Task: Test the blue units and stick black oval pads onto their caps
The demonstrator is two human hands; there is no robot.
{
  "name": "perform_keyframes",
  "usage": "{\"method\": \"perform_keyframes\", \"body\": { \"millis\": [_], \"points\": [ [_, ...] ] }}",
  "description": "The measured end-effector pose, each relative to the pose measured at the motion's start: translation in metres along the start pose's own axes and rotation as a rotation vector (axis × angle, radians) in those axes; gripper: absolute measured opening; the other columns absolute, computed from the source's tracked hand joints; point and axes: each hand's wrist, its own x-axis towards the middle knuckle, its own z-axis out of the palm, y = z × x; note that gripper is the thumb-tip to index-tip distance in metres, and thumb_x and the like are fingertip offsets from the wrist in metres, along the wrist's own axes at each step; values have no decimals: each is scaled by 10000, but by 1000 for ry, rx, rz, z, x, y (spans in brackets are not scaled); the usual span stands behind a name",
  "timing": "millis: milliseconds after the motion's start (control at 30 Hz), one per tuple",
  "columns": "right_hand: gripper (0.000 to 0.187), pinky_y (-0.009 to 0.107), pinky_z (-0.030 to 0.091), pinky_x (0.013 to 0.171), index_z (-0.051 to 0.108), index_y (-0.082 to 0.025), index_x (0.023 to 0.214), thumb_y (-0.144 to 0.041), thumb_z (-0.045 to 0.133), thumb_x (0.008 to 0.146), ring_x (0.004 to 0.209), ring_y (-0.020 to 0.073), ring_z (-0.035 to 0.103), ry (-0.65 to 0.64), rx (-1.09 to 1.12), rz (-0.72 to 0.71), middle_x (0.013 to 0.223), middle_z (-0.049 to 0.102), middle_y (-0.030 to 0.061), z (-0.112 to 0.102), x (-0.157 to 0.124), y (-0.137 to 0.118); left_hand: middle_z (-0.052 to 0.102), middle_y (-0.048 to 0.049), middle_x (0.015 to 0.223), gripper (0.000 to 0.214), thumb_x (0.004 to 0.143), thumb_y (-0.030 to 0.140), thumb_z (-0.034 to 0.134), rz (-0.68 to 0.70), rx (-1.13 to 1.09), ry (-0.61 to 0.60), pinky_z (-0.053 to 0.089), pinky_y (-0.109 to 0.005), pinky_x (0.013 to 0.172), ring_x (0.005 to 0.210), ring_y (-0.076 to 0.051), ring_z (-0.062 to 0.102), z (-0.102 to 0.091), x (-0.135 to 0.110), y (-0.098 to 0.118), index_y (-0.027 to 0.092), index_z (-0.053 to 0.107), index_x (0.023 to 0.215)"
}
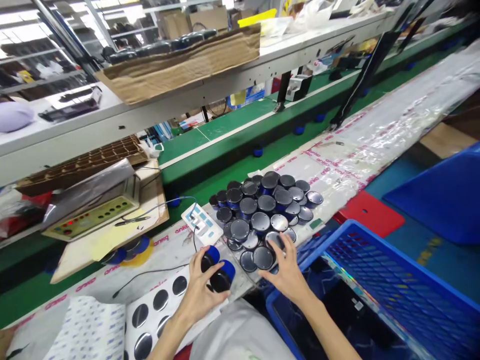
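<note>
My left hand is closed around a short blue-and-black cylinder, with its thumb and fingers on the sides. A second blue-and-black cylinder sits against the same fingers. At the near edge of a pile of dark, round-topped cylinders, my right hand has thumb and fingers spread around one round piece. Whether it grips that piece cannot be made out. Below my left hand lies a white sheet bearing several black discs.
A white device with blue markings and cables stands left of the pile. Beside my right arm is a blue crate holding dark flat panels. A control box rests on a wooden board, and a green conveyor runs behind.
</note>
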Motion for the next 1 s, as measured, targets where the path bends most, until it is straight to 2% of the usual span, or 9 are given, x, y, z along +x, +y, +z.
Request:
{"method": "perform_keyframes", "body": {
  "millis": [100, 233, 367, 467, 600, 733, 867, 933, 1000],
  "points": [
    [797, 578, 280, 1043, 269, -216, 1384, -459, 676, 744, 1366, 382, 51, 8, -1, 67, 1476, 112, 145, 11, -7, -6, 170, -58, 1442, 493, 636, 206, 738, 40, -18, -30, 294, -569, 1049, 1321, -352, 218, -11, 8, 8, 292, 617, 1106],
    [849, 614, 274, 1017, 218, -244, 1415, -541, 644, 744, 1360, 392, 87, 44, 4, 141, 1481, 129, 139, -4, -9, -17, 169, -48, 1449, 499, 639, 276, 759, 69, -54, -24, 298, -574, 1048, 1327, -358, 223, -36, 29, 20, 306, 614, 1115],
    [694, 579, 270, 1034, 241, -269, 1401, -535, 537, 832, 1352, 342, 166, 137, 74, 181, 1455, 216, 112, -22, -5, -27, 198, -38, 1429, 450, 638, 373, 757, 42, -74, 28, 361, -537, 1019, 1296, -339, 302, -61, 71, 16, 300, 643, 1067],
    [610, 550, 279, 1039, 290, -277, 1367, -523, 510, 854, 1329, 317, 225, 184, 99, 182, 1412, 278, 104, -16, 1, -29, 222, -62, 1400, 453, 601, 398, 771, -6, -20, 27, 392, -521, 986, 1253, -343, 345, -69, 112, 1, 263, 670, 1023],
    [591, 576, 292, 1011, 322, -268, 1347, -542, 495, 853, 1304, 332, 253, 198, 84, 266, 1386, 290, 118, 6, 7, -25, 287, -82, 1342, 463, 491, 333, 829, 36, 37, -66, 233, -562, 1061, 1259, -388, 302, -61, 160, -14, 229, 710, 926],
    [608, 569, 288, 1024, 326, -253, 1343, -551, 503, 843, 1310, 329, 242, 217, 108, 305, 1402, 252, 123, 21, 12, -23, 325, -67, 1333, 470, 447, 348, 845, 97, -6, -208, 273, -571, 1030, 1246, -406, 307, -46, 188, -15, 246, 705, 884],
    [633, 568, 256, 1049, 286, -246, 1367, -538, 503, 848, 1339, 325, 183, 221, 126, 320, 1438, 193, 122, 28, 16, -25, 254, -82, 1410, 739, 464, 357, 840, 130, -102, -237, 346, -511, 1007, 1282, -361, 306, -36, 199, -15, 275, 560, 1143],
    [653, 574, 248, 1052, 260, -245, 1383, -534, 501, 850, 1348, 327, 162, 228, 135, 338, 1451, 164, 125, 29, 16, -27, 186, -107, 1449, 951, 453, 410, 843, 120, -152, -201, 374, -485, 996, 1306, -347, 290, -29, 199, -17, 281, 412, 1290],
    [678, 572, 250, 1053, 230, -248, 1402, -531, 503, 850, 1354, 326, 153, 240, 146, 360, 1463, 135, 126, 31, 17, -28, 145, -130, 1467, 1029, 485, 478, 820, 83, -194, -119, 341, -487, 1026, 1341, -343, 231, -19, 197, -21, 262, 310, 1353]
  ]
}}
